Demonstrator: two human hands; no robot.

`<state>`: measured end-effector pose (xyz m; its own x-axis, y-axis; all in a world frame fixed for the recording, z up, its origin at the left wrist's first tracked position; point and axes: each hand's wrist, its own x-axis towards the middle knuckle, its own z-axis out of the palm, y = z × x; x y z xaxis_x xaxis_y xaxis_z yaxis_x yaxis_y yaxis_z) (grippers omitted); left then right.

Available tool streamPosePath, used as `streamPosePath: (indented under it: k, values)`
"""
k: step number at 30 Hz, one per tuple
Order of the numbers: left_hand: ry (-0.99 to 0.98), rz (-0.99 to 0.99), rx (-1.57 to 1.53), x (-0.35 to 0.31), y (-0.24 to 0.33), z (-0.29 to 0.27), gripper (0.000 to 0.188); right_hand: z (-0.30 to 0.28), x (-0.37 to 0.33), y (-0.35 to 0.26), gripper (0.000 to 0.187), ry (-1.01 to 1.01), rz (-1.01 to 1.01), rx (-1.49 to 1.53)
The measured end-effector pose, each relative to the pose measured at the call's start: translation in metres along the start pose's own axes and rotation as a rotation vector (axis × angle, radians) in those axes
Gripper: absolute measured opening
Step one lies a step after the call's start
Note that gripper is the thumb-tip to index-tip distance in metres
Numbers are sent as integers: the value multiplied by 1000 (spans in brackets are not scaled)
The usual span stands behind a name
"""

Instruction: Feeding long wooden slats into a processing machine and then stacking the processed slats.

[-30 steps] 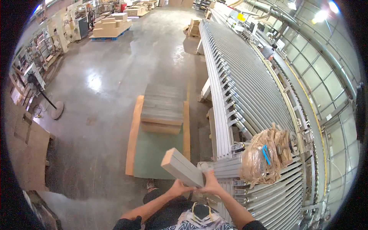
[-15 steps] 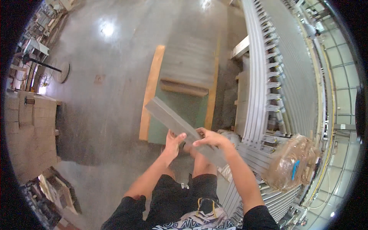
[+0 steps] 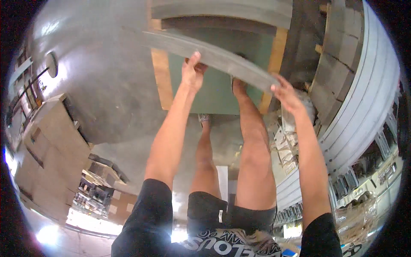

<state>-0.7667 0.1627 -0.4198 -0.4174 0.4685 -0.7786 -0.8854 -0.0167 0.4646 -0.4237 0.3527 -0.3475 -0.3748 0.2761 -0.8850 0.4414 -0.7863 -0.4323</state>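
Two hands: both were on one long grey board (image 3: 214, 58), held out low over the pallet.
Left hand (image 3: 192, 70): fingers wrapped round the board's near edge, about mid-length.
Right hand (image 3: 286, 92): fingers curled on the right end.
Under it: green sheet (image 3: 214, 92) on a wooden pallet (image 3: 160, 73), more grey boards (image 3: 222, 10) stacked at the far end.
Right side: grey ribbed rack (image 3: 364, 107).
Floor: shiny concrete (image 3: 98, 85).

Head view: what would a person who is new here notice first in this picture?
First, the long grey board across the upper middle, held at arm's length by the left hand near its middle and the right hand at its right end. Under it lies a green panel with pale wooden strips along its sides. At the right edge stands a rack of grey bars.
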Motion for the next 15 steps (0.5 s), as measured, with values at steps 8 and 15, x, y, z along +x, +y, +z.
streamPosePath:
  k: [8,15]
  values:
    - [62,0,-2,85,-1,63,55,-23,130,-60,62,44,-221,225]
    - [86,35,-134,80,1,123,89,-21,171,-83,70,309,-160,841]
